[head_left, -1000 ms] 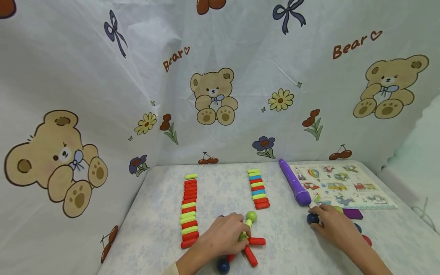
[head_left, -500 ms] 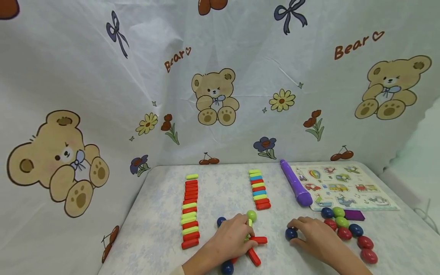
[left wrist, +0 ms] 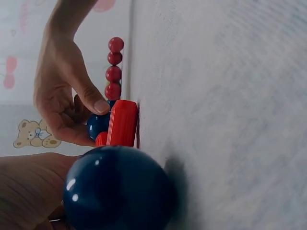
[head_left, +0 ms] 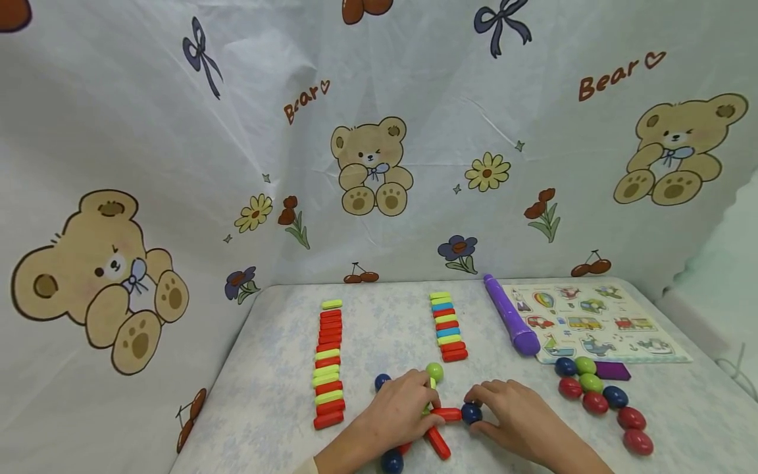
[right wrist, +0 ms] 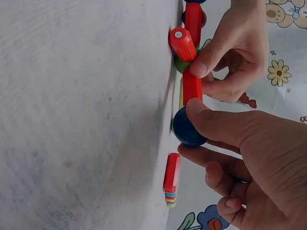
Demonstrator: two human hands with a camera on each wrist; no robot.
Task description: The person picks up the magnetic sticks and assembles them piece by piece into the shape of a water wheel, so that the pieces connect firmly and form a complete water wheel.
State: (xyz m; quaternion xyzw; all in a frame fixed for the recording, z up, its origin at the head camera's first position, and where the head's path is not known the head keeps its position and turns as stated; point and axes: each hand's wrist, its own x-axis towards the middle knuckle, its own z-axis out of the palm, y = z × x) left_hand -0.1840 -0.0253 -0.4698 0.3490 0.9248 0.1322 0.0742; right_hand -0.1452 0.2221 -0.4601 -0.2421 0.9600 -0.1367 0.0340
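1. The right hand (head_left: 512,421) has a narrow grip, its thumb and fingers pinching a blue ball (head_left: 471,413) from either side.
2. That ball is low at the counter (head_left: 260,401), at the outer end of a red stick (head_left: 448,415); whether the two are joined, I cannot tell.
3. The left hand (head_left: 399,408) has its grip nearly closed, pinching the same stick at the other end, beside a partly hidden green ball (right wrist: 181,65).
4. A second red stick (head_left: 438,443) slants from there toward the person.
5. A lime ball (head_left: 435,372) stands just beyond the left hand's fingers, a dark ball (head_left: 382,382) beside its knuckles and another dark ball (head_left: 392,461) near its wrist.
6. Farther right lie several loose balls (head_left: 595,402), near a purple microphone (head_left: 512,319) and a picture board (head_left: 571,342).
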